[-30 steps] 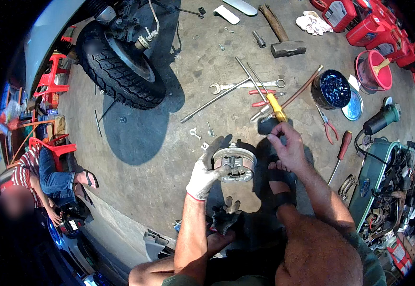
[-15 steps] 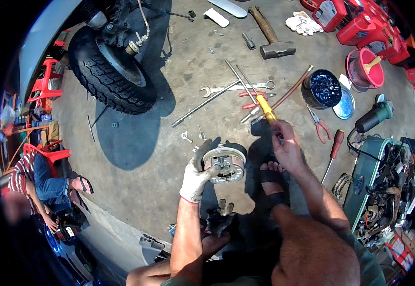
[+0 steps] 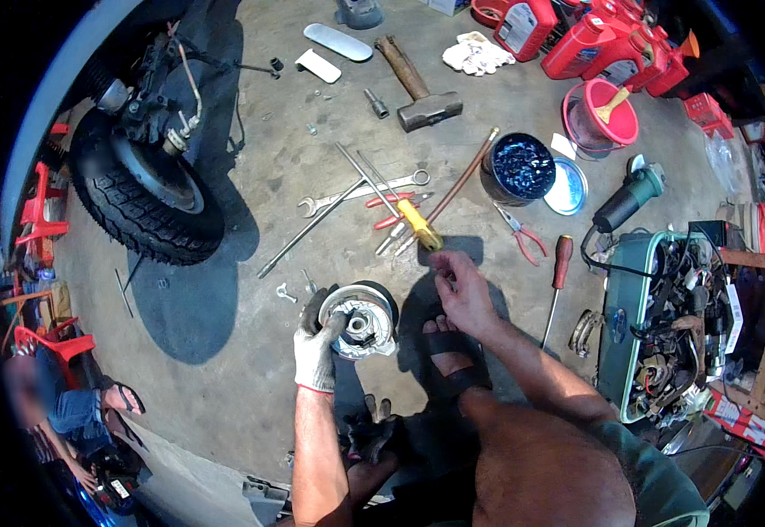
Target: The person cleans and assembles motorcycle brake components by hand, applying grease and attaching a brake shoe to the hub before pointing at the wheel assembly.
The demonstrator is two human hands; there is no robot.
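My left hand (image 3: 315,356), in a white glove with dark fingertips, grips a round metal brake plate (image 3: 377,333) by its left side. The plate's face, with a round hub hole, is turned up toward me; its far side is hidden. My bare right hand (image 3: 468,294) hovers over my sandalled foot, fingers loosely bent and apart, with nothing visible in them. Just beyond its fingertips is the handle of a yellow screwdriver (image 3: 414,218), which lies across red-handled pliers (image 3: 386,200) and a combination wrench (image 3: 366,191). A long metal bar (image 3: 310,230) slants beside them.
A tyred wheel (image 3: 149,198) stands at the left. Farther off lie a sledgehammer (image 3: 417,88) and red jugs (image 3: 527,28). To the right are a tin of dark blue grease (image 3: 523,167), a pink bucket (image 3: 600,119), an angle grinder (image 3: 633,195) and a parts-filled crate (image 3: 621,316). Someone sits far left.
The brake plate has been turned over in my left hand, showing its hub side. My right hand has drawn back from the screwdriver, which stays lying on the tools. The view has shifted right.
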